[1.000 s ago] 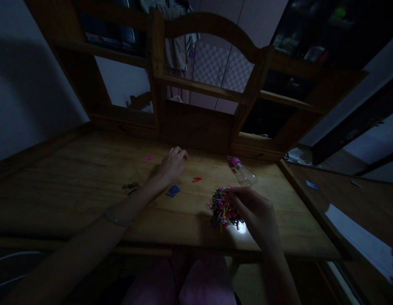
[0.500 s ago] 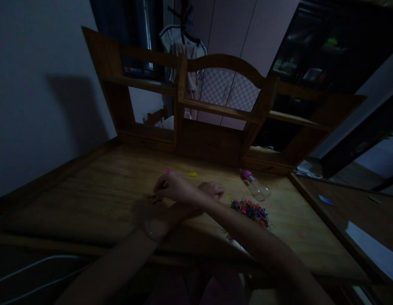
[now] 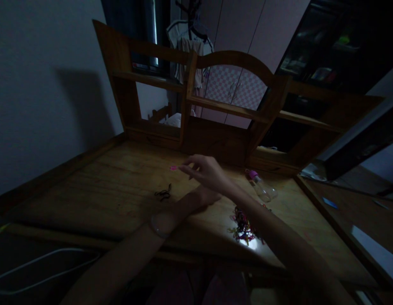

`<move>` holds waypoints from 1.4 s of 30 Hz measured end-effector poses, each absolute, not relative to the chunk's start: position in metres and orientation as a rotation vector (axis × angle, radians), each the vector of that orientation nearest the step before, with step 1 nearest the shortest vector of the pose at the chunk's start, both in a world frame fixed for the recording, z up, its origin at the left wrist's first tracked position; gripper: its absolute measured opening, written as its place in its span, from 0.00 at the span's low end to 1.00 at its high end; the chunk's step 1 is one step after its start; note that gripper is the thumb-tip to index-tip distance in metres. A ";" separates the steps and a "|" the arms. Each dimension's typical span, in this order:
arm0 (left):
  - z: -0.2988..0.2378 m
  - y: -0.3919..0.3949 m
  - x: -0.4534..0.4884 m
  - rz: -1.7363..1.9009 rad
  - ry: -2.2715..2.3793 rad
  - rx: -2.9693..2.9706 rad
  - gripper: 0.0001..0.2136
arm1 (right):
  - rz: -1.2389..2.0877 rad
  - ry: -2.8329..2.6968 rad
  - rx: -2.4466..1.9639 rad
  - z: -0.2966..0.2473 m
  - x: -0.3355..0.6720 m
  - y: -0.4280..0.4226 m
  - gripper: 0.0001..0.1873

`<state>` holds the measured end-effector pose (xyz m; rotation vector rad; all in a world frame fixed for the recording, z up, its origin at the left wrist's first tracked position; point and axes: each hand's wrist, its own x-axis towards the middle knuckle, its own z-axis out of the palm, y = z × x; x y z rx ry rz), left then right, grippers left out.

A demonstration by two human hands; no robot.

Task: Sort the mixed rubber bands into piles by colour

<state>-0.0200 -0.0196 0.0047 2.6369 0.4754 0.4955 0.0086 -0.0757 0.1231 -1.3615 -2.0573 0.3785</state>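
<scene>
My right hand [image 3: 206,170] reaches across over my left wrist, its fingers bent and apart, and I see nothing held between them. Its fingertips are beside a few small pink rubber bands [image 3: 173,168] on the wooden desk [image 3: 120,182]. My left hand [image 3: 209,196] is low over the desk beneath the right forearm; its fingers are dim and partly covered. Several dark rubber bands [image 3: 163,193] lie left of it. On the right, a heap of mixed-colour rubber bands [image 3: 242,224] is partly hidden by my right forearm.
A clear bottle [image 3: 263,188] with a pink cap lies at the back right of the desk. Behind stands a wooden shelf unit [image 3: 222,111]. A white paper [image 3: 374,252] lies on a surface at the far right. A white cable [image 3: 50,252] hangs at lower left.
My right hand has moved up and right, away from the dark bands, which now show fully. The yellow bands are now hidden behind it. The view has shifted slightly.
</scene>
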 end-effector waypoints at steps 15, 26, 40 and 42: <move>-0.009 -0.021 -0.015 0.523 0.224 2.781 0.08 | 0.064 -2.019 -1.745 0.064 0.167 -0.220 0.12; -0.004 -0.018 -0.017 0.518 0.248 2.726 0.09 | 0.089 -2.239 -1.721 0.034 0.152 -0.200 0.16; -0.008 -0.017 -0.017 0.499 0.237 2.728 0.08 | 0.085 -2.216 -1.765 0.030 0.153 -0.193 0.05; -0.008 -0.017 -0.017 0.503 0.235 2.720 0.08 | 0.121 -2.168 -1.741 0.031 0.154 -0.194 0.05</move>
